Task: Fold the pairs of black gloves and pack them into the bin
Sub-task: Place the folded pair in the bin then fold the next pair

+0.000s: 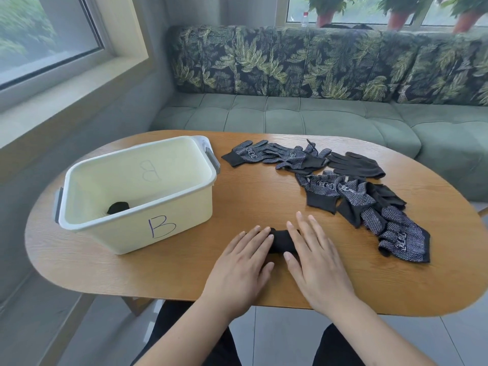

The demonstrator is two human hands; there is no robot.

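Under the hands lies an oval wooden table (237, 276). Beyond them runs a green sofa (290, 114) with a leaf-print backrest (317, 62). A window (39, 35) stands far left of them, and potted plants (398, 14) and a bottle (305, 19) line the far sill.

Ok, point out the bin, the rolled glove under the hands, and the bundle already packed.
bin (161, 229), head view, on its front wall by the letter B.
rolled glove (281, 240), head view, on the black roll showing between both hands.
bundle (118, 207), head view, on the dark lump inside the bin.
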